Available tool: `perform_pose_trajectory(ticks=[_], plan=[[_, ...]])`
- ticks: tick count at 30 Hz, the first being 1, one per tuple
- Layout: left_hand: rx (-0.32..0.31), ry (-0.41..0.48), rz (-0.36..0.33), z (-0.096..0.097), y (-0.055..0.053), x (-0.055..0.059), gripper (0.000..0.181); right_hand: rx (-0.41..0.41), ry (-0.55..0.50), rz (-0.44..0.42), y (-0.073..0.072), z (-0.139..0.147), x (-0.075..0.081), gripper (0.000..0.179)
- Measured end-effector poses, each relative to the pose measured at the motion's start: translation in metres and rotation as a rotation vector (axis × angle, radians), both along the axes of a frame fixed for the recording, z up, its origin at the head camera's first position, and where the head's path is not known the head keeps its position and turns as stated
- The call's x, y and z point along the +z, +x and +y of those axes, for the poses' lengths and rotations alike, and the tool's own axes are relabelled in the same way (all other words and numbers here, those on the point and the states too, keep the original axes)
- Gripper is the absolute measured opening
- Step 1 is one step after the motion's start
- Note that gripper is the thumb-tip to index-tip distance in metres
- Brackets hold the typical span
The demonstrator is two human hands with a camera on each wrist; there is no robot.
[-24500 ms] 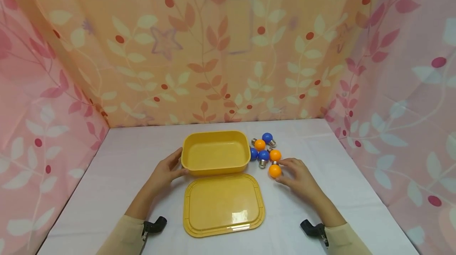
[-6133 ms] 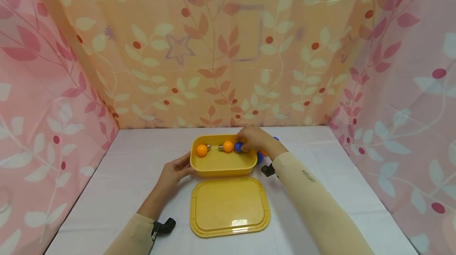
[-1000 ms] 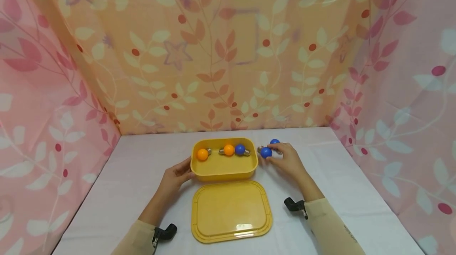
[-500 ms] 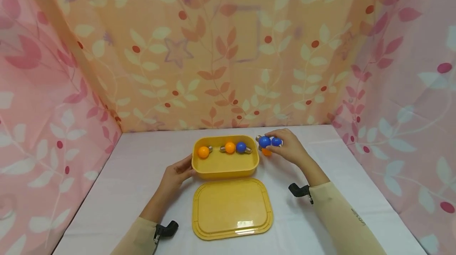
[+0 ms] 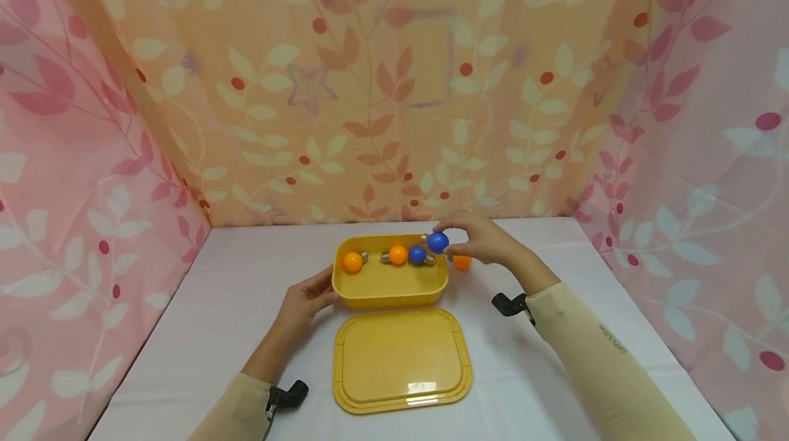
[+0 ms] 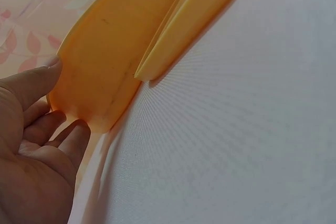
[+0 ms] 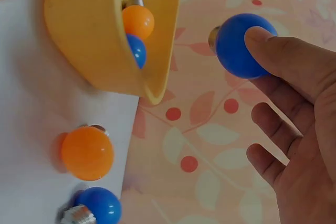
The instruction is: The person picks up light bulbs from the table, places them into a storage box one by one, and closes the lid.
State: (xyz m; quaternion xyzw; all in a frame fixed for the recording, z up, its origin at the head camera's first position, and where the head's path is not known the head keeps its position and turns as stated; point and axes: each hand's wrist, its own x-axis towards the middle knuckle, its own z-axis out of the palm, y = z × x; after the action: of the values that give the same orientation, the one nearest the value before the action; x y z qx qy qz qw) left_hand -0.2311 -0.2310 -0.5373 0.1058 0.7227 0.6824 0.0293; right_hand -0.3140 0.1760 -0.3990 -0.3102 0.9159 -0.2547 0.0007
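Note:
In the head view, my right hand (image 5: 483,241) pinches a blue light bulb (image 5: 438,242) between thumb and fingers, over the right end of a yellow box (image 5: 394,298). The right wrist view shows the held bulb's metal screw base turned towards the box. Inside lie an orange bulb (image 5: 353,262) at the left, another orange bulb (image 5: 397,255) and a blue bulb (image 5: 417,255) side by side towards the right. My left hand (image 5: 302,300) rests on the box's left end, its thumb and fingertips against the outer wall in the left wrist view.
A yellow lid (image 5: 402,361) lies flat in front of the box on the white cloth. Right of the box are a loose orange bulb (image 5: 462,262) and a loose blue bulb (image 7: 100,206). Patterned curtains (image 5: 394,85) stand behind and at both sides.
Over the last second my right hand has lifted a blue bulb and carried it left to the box. Since the oldest frame, three bulbs have come into the box. The left hand stays at its end.

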Motion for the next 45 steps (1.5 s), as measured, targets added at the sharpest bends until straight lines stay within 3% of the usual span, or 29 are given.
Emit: perform_pose_trajectory(ticks=[8,14,33,45], plan=[[0.014,-0.033,0.005,0.001,0.0,0.0,0.068,0.066,0.066,-0.079,-0.011,-0.023,0.015,0.04],[0.015,-0.039,0.004,0.001,-0.001,0.001,0.068,0.109,0.059,-0.162,-0.019,-0.034,0.019,0.037],[0.012,-0.02,0.003,0.002,0.003,0.0,0.065,0.262,0.152,-0.132,-0.038,-0.085,0.021,0.035],[0.003,-0.03,0.013,-0.001,0.002,0.0,0.064,0.288,0.175,-0.214,-0.04,-0.115,0.016,0.034]])
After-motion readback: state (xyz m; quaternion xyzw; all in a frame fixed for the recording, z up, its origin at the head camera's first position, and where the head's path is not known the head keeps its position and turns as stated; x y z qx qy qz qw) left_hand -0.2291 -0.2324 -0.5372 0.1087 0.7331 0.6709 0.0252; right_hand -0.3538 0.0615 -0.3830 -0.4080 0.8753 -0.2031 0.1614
